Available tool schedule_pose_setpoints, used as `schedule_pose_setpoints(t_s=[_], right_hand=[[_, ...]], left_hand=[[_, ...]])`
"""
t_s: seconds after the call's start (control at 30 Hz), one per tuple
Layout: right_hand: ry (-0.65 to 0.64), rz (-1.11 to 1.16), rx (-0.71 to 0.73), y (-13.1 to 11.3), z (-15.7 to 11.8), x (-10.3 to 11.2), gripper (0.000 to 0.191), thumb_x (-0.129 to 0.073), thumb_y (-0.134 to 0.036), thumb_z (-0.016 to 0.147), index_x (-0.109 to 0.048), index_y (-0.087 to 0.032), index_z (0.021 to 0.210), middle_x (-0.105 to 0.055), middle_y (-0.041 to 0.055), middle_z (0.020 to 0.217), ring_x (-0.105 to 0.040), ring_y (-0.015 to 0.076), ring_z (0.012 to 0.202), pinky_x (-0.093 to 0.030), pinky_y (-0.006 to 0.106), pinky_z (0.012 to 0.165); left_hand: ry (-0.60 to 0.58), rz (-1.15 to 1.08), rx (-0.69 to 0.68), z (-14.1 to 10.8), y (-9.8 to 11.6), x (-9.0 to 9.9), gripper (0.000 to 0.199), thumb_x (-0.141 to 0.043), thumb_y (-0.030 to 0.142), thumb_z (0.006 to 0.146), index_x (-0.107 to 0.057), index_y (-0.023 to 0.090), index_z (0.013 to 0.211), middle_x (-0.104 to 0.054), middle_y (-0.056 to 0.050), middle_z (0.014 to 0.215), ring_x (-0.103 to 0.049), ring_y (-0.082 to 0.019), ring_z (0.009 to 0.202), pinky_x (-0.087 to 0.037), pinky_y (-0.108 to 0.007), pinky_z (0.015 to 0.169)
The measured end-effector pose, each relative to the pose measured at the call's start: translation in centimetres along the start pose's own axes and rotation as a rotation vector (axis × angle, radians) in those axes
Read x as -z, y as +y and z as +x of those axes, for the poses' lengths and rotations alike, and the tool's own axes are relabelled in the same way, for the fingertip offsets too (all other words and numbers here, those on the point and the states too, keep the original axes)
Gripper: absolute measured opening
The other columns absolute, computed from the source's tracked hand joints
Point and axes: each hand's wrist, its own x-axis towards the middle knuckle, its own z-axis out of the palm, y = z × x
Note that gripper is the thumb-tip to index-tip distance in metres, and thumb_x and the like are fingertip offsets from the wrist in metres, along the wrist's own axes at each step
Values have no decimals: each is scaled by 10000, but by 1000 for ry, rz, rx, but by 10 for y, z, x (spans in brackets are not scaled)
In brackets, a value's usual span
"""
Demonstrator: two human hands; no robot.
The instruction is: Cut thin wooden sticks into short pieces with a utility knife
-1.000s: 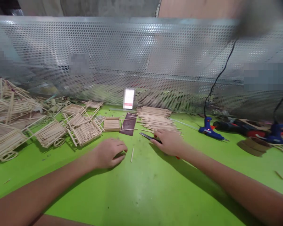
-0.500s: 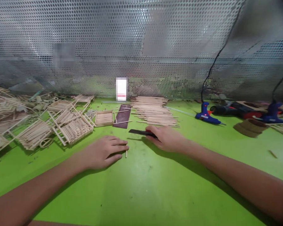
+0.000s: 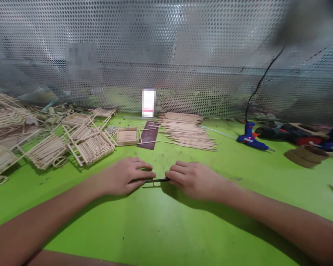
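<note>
My left hand (image 3: 130, 176) lies palm down on the green table, its fingertips holding a short thin wooden stick (image 3: 153, 182) against the surface. Most of that stick is hidden by the fingers. My right hand (image 3: 200, 180) is closed around a black utility knife (image 3: 161, 180). The knife's blade end points left and crosses the stick just beside my left thumb and fingertips. Whether the edge has cut into the wood I cannot tell.
Behind my hands lie a pile of long wooden sticks (image 3: 187, 131) and a dark flat strip (image 3: 149, 136). Small stick-built carts (image 3: 96, 149) crowd the left. At right are a blue glue gun (image 3: 251, 137) and a brown ring-shaped piece (image 3: 305, 156). A perforated metal panel (image 3: 166, 74) closes the back.
My right hand has brought the utility knife nearer to me, from above the table onto the stick by my left fingertips. My left hand still holds the stick. The view has shifted slightly.
</note>
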Motion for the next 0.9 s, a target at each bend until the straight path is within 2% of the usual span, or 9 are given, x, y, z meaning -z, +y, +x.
schedule_pose_setpoints(t_s=[0.13, 0.43, 0.73, 0.9], right_hand=[[-34, -15, 26, -2, 0, -3, 56, -571, -180, 1031, -627, -173, 1032, -685, 37, 869, -581, 186, 784, -389, 308, 639], [-81, -34, -3, -2, 1, -4, 86, -545, -203, 1057, -620, -170, 1032, -673, 26, 860, -572, 183, 762, -378, 321, 629], [-122, -17, -27, -5, 0, -2, 57, -547, -179, 1039, -599, -178, 1015, -658, 25, 857, -547, 181, 743, -330, 313, 622], [-106, -12, -27, -5, 0, -3, 62, -541, -166, 1026, -596, -179, 1001, -653, 28, 840, -532, 177, 724, -318, 311, 614]], left_hand=[[19, 4, -27, 0, 0, 1, 349, -532, 225, 1077, -677, 264, 1392, -711, -80, 1367, -679, -263, 1195, -547, -466, 1014], [18, 10, -47, 1, -2, -1, 373, -542, 167, 1051, -677, 250, 1389, -719, -80, 1360, -683, -261, 1204, -549, -477, 1036], [49, -16, -40, 2, 1, 1, 326, -495, 230, 1089, -715, 236, 1330, -746, -85, 1302, -708, -243, 1146, -546, -452, 1027], [39, 8, -66, 1, -1, 1, 336, -551, 203, 1054, -698, 218, 1355, -735, -97, 1322, -703, -260, 1158, -552, -466, 1024]])
